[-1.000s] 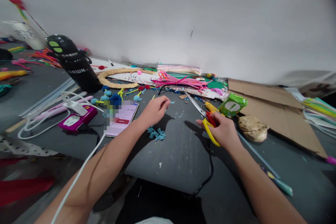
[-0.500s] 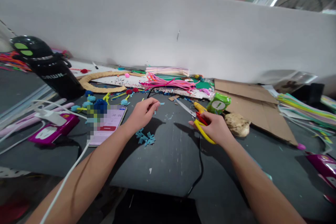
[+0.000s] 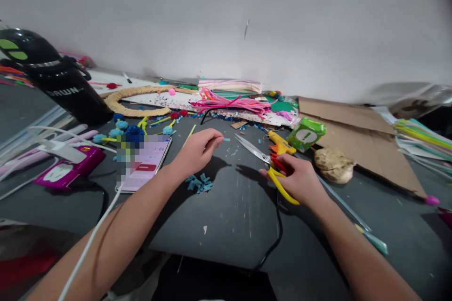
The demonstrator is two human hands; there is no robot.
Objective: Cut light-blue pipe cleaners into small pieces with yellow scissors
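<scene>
My left hand [image 3: 201,149] is closed in a pinch, and a short light-blue strip [image 3: 226,139] sticks out past its fingertips. My right hand [image 3: 300,176] grips scissors [image 3: 259,154] by their red and yellow handles. The silver blades point up and left, their tips a little to the right of the strip and apart from it. Below my left hand, a small heap of cut light-blue pieces [image 3: 199,183] lies on the dark grey table [image 3: 219,221]. Tiny blue scraps [image 3: 232,152] are scattered between my two hands.
A phone [image 3: 155,160] and a purple power bank [image 3: 70,168] lie left, near a black bottle [image 3: 67,87]. Pink pipe cleaners [image 3: 233,104] are at the back. On the right are a yellow glue gun [image 3: 280,143], a green packet [image 3: 307,134] and cardboard [image 3: 374,150]. A white cable crosses my left forearm.
The view has tilted down and shifted somewhat. A small blue piece that was just below my left fingertips no longer shows there. Both hands keep their grips.
</scene>
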